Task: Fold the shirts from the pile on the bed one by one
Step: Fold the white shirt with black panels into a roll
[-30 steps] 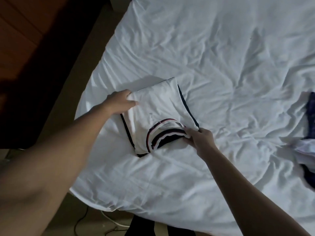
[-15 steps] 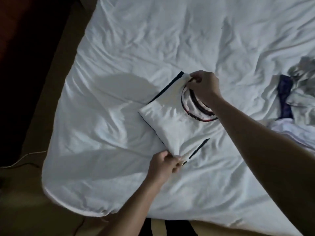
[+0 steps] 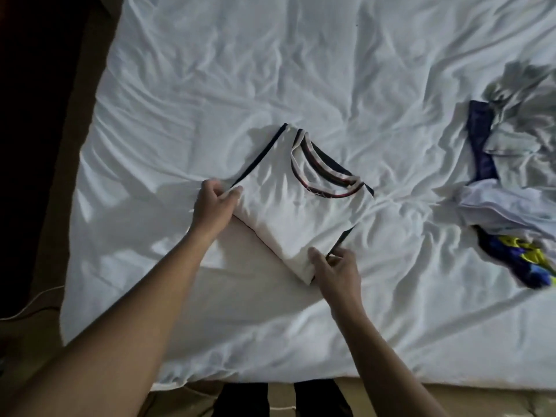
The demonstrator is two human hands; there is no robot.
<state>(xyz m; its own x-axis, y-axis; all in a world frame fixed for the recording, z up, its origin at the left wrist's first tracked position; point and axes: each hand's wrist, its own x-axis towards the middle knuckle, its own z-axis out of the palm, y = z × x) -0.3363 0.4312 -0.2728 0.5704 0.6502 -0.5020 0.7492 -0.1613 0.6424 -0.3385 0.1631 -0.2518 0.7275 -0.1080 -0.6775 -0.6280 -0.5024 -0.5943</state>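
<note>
My right grip (image 3: 337, 270) pinches the near corner of the folded white shirt (image 3: 285, 215), thumb on top. My left grip (image 3: 215, 206) pinches its left corner, thumb over the edge. The shirt lies flat on the bed (image 3: 210, 85), its striped collar (image 3: 326, 173) at the far side. Further right, well apart, sits the pile (image 3: 517, 164) of crumpled shirts.

Bed (image 3: 210, 85), white and rumpled
A folded white shirt (image 3: 288, 224) (dark trim, striped collar) lies near the front edge; a pile (image 3: 517, 139) sits well apart at the right.
</note>
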